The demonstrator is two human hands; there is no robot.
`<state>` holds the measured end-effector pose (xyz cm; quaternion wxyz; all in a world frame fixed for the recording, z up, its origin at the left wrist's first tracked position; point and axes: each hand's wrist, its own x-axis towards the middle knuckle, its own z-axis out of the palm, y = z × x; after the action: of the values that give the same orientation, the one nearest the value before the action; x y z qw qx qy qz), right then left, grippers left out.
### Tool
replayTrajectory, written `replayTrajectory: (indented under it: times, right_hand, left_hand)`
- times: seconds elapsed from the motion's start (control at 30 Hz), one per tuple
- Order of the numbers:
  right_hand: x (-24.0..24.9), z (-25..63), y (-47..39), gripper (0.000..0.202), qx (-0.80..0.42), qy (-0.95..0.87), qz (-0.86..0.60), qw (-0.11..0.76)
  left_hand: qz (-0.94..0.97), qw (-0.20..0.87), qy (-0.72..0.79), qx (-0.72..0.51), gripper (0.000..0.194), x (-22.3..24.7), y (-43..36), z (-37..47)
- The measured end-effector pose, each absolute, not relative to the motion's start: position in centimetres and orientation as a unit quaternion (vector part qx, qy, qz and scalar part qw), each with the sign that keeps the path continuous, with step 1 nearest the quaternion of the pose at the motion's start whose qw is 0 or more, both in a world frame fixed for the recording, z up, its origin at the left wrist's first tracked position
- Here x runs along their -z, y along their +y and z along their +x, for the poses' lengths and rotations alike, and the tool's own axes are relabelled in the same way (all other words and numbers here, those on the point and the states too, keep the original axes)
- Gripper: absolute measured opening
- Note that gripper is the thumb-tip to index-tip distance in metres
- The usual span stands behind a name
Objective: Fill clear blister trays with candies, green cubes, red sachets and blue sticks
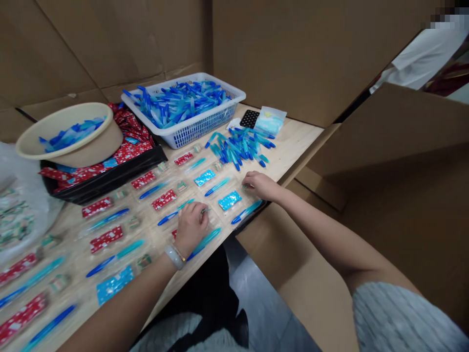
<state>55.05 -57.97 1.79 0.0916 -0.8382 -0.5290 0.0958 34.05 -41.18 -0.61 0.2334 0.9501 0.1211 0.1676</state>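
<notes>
Rows of clear trays on the wooden table hold red packets [106, 238], blue packets [229, 200], blue-and-teal pens [115, 257] and small green-and-beige pieces [143, 261]. My left hand [192, 226], with a bracelet at the wrist, is over a tray in the front row, its fingers closed round a small piece beside a pen [205, 243]. At the front right tray, my right hand [259, 186] has its fingers curled together on a small item, mostly hidden, just above the pen [246, 212] and right of the blue packet.
A white basket [205, 120] of pens stands at the back, with loose pens [242, 146] before it. Left are a cream basin [98, 146], a black box [110, 177] of red packets and a plastic bag [16, 210]. Cardboard walls [271, 54] surround the table; a person's white sleeve [421, 58] shows beyond.
</notes>
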Motion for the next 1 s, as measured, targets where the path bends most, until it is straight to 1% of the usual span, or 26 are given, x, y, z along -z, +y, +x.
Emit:
replayTrajectory:
  times: [0.13, 0.27, 0.33, 0.4, 0.47, 0.67, 0.73, 0.8, 0.9, 1.0]
  right_hand:
    - [-2.1, 54.9, -57.7, 0.022, -0.09, -0.526, -0.843, 0.066]
    - [-2.4, 55.0, -57.8, 0.021, -0.089, -0.511, -0.852, 0.071]
    - [-2.4, 54.9, -57.8, 0.02, -0.084, -0.507, -0.854, 0.076]
    - [-2.2, 54.8, -57.9, 0.016, -0.081, -0.509, -0.854, 0.066]
    - [-2.0, 54.6, -58.0, 0.016, -0.079, -0.512, -0.854, 0.051]
    - [-1.9, 54.2, -58.4, 0.019, -0.034, -0.484, -0.873, 0.058]
    - [-2.1, 53.2, -58.1, 0.02, -0.01, -0.47, -0.879, 0.082]
    - [-2.0, 51.3, -57.2, 0.021, 0.0, -0.478, -0.868, 0.134]
    - [-1.4, 47.5, -55.2, 0.019, -0.027, -0.536, -0.82, 0.202]
    - [-0.4, 44.3, -53.4, 0.018, -0.035, -0.565, -0.796, 0.216]
  left_hand:
    - [0.947, 0.251, 0.115, -0.167, 0.017, 0.8, -41.0, 34.1]
    - [0.952, 0.238, 0.104, -0.163, 0.023, 0.8, -40.9, 34.0]
    - [0.953, 0.234, 0.098, -0.163, 0.02, 0.9, -40.8, 33.9]
    - [0.955, 0.232, 0.091, -0.163, 0.015, 1.0, -40.7, 33.8]
    - [0.957, 0.228, 0.086, -0.158, 0.013, 1.0, -40.5, 33.7]
    - [0.947, 0.255, 0.095, -0.17, 0.023, 0.7, -39.6, 33.1]
    - [0.945, 0.263, 0.093, -0.172, 0.02, 0.7, -39.4, 33.0]
    - [0.949, 0.261, 0.084, -0.158, 0.018, 0.6, -39.4, 33.0]
    - [0.956, 0.251, 0.074, -0.133, 0.021, 0.3, -39.5, 33.0]
    - [0.963, 0.234, 0.068, -0.114, 0.023, -0.1, -39.8, 33.0]
